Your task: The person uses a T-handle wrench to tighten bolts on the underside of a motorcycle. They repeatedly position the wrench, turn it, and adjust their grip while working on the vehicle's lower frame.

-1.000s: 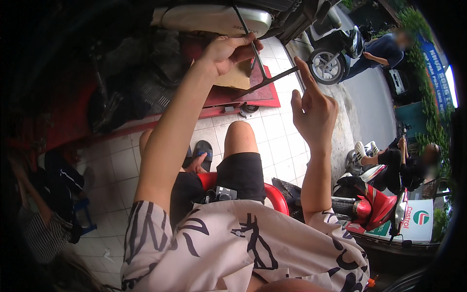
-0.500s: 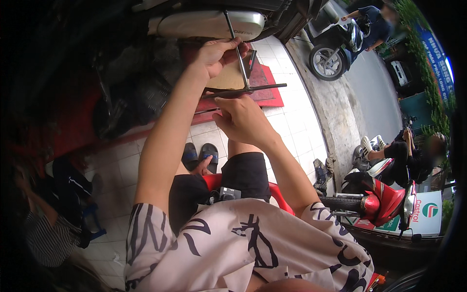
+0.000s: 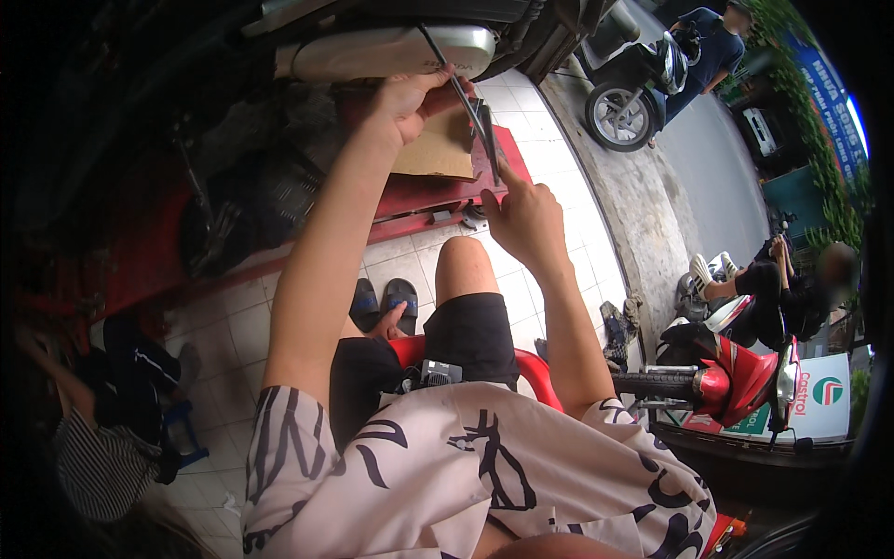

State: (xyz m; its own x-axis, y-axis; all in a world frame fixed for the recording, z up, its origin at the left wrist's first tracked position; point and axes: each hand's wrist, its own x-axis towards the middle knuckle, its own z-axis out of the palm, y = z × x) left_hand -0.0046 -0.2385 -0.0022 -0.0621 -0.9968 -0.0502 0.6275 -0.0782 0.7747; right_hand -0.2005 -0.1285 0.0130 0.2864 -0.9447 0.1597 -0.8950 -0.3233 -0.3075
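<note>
A thin dark metal rod (image 3: 463, 93) is held up at the far side of the scene, just below a silver muffler (image 3: 391, 51). The left hand (image 3: 410, 98) is closed around the rod's upper part, fingers wrapped and thumb pressed against it. The right hand (image 3: 521, 214) is set lower and to the right, its index finger raised to touch the rod's lower end; whether the remaining fingers grip anything cannot be told.

The rod is judged stiff, light and narrow, probably smooth and liable to twist or slip in a loose pinch. A firm hold near the upper end, with the lower end steadied by a fingertip, looks the soundest way to take it. Its tip is judged sharp enough to merit care.

Room is tight at the far edge: the muffler lies directly above, and a piece of brown cardboard (image 3: 438, 149) on a red platform (image 3: 419, 200) sits just behind the rod. More open room is found nearer, over the bare knee (image 3: 463, 265) and the tiled floor (image 3: 568, 205) to the right. A parked scooter (image 3: 633, 84) stands well apart at the far right.
</note>
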